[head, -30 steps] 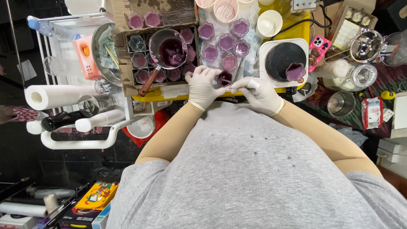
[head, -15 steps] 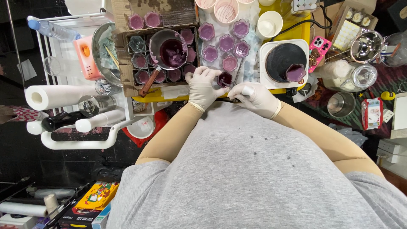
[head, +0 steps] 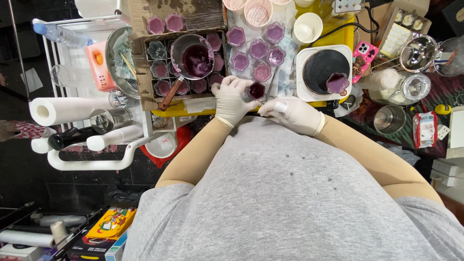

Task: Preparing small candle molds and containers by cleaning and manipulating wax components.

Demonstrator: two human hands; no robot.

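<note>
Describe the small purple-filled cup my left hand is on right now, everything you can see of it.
The small cup is a clear, scallop-edged holder, glass by the look of it, filled with dark purple, glossy material that reads darker than the paler cups behind it. It stands upright at the near edge of the yellow table, in front of the cluster of lighter purple cups. The gloved left hand touches its left side with the fingers; the gloved right hand sits just right of it, apart. No wick can be made out.
</note>
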